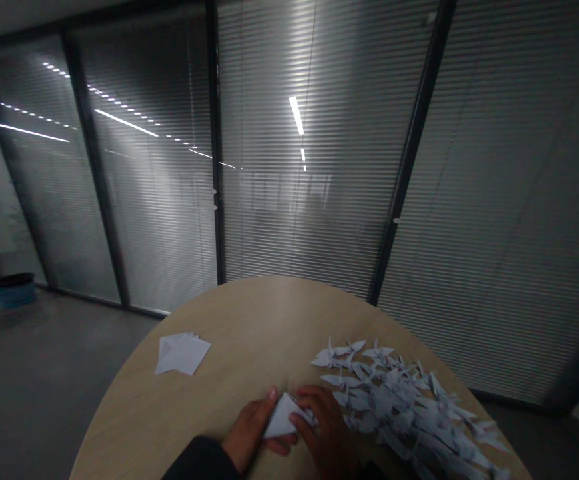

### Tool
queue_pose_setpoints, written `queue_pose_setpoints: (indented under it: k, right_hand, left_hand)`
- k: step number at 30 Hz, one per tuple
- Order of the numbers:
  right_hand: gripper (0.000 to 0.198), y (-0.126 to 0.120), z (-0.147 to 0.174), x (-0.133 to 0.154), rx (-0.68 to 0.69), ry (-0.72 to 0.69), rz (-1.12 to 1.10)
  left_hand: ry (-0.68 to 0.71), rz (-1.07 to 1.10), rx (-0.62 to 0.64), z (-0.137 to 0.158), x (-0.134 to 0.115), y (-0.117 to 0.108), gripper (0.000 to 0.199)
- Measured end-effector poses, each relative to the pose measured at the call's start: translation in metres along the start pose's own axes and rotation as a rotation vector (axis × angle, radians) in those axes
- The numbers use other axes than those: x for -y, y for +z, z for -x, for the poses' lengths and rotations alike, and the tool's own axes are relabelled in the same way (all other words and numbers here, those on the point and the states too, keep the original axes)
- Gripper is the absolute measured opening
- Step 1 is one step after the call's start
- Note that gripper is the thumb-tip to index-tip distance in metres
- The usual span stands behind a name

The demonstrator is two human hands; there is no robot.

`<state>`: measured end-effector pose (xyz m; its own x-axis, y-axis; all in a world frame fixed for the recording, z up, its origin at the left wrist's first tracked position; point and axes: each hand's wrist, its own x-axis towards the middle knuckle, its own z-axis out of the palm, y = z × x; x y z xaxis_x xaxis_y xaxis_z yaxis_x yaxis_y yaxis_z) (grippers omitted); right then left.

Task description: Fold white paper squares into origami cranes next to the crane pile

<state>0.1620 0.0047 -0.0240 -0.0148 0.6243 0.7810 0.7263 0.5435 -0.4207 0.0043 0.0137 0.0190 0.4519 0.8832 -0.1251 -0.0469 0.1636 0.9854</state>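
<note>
The folded white paper (280,419) was in your grip, at the near side of the round wooden table (264,313), its pointed corner directed up and away from you. Your left hand (249,427) pinched it from the left, thumb along its edge and fingers curled underneath; your right hand (325,427) held the opposite side, its fingertips bent over the paper and covering part of it. A dark sleeve (200,460) covered your left forearm. Just beside your right hand, a crowd of white paper cranes (402,403) spread across the table's right side, many overlapping. Well apart on the left lay a few loose white sheets (182,353), fanned unevenly. Beyond the table stood glass panels with blinds (309,227) in dark frames, catching reflected lights, and a blue tub (12,291) with a dark top sat on the grey floor (64,360) at far left.
</note>
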Motion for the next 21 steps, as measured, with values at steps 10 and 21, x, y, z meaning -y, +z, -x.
queue_pose_setpoints:
  k: [10, 21]
  right_hand:
    - [0.013, 0.003, 0.001, -0.002, -0.042, 0.024, 0.015]
    - [0.005, 0.004, 0.002, -0.002, -0.026, 0.049, -0.017]
  left_hand:
    - [0.047, -0.056, 0.053, -0.004, 0.012, -0.001, 0.06]
    - [0.099, -0.127, 0.061, -0.006, 0.02, -0.002, 0.051]
